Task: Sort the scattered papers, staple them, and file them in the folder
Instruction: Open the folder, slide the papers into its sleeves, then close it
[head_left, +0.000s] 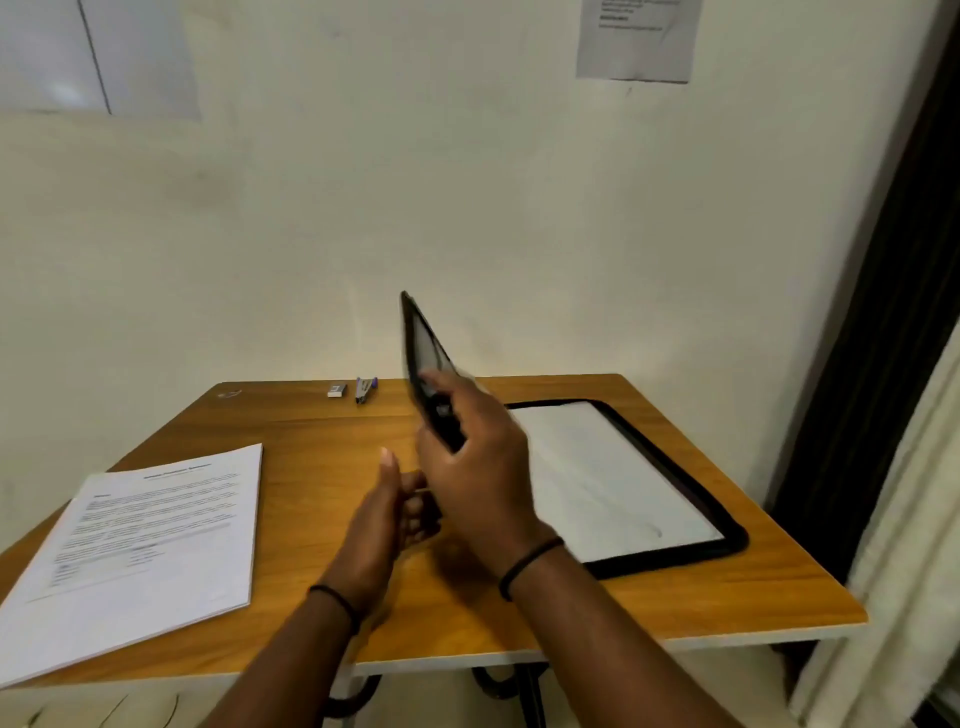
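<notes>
A black-edged folder (670, 467) lies on the right half of the wooden table (322, 441), with a white sheet (602, 478) showing inside it. Its cover flap (423, 353) stands raised on edge, and my right hand (478, 467) grips the flap's lower edge. Just left of the folder, my left hand (387, 519) hovers over the table with its fingers apart, holding nothing. A stack of printed papers (150, 545) rests at the front left, overhanging the table edge. A purple stapler (365, 389) sits at the back by the wall.
A small white box (336, 390) lies beside the stapler. The table stands against a cream wall with a paper notice (636, 39) taped at upper right. A dark curtain (883, 322) hangs to the right of the table.
</notes>
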